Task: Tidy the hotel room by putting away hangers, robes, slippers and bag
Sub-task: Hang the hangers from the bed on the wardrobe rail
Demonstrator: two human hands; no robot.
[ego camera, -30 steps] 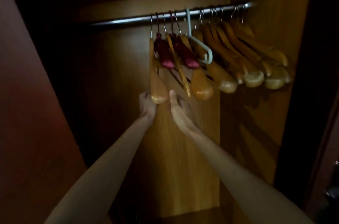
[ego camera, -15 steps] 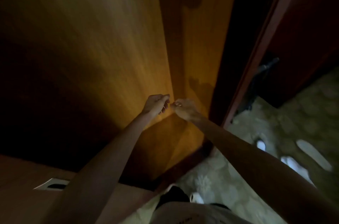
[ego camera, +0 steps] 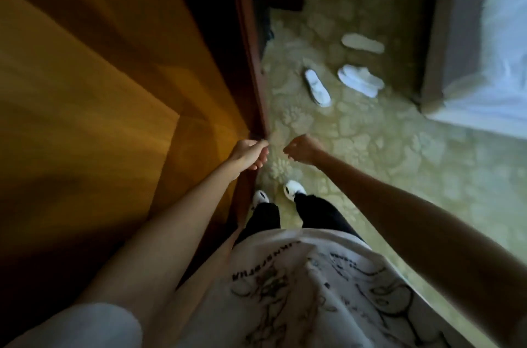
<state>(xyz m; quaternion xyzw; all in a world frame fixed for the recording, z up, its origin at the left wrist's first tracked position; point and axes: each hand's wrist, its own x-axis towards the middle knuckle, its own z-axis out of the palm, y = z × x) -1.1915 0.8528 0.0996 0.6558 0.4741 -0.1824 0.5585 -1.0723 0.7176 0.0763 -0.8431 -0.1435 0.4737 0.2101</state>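
Observation:
I look down past the wardrobe [ego camera: 119, 108] onto the carpet. My left hand [ego camera: 248, 154] hangs by the wardrobe's dark front edge with fingers loosely curled, holding nothing. My right hand [ego camera: 302, 148] is beside it over the carpet, fingers curled in, also empty. White slippers lie scattered on the floor ahead: one [ego camera: 317, 87] nearest the wardrobe, one [ego camera: 360, 80] to its right, and a third [ego camera: 362, 43] sole-up farther back. The hangers are out of view.
Patterned green carpet [ego camera: 385, 148] covers the floor. A bed with white linen [ego camera: 496, 62] and its base stand at the right. The wardrobe's dark red frame [ego camera: 251, 62] runs up the middle. My feet in white shoes [ego camera: 293, 189] stand close to it.
My view has swung down and right from the hanger rail to the floor. Both hands dropped away from the hangers and drew back out of the wardrobe.

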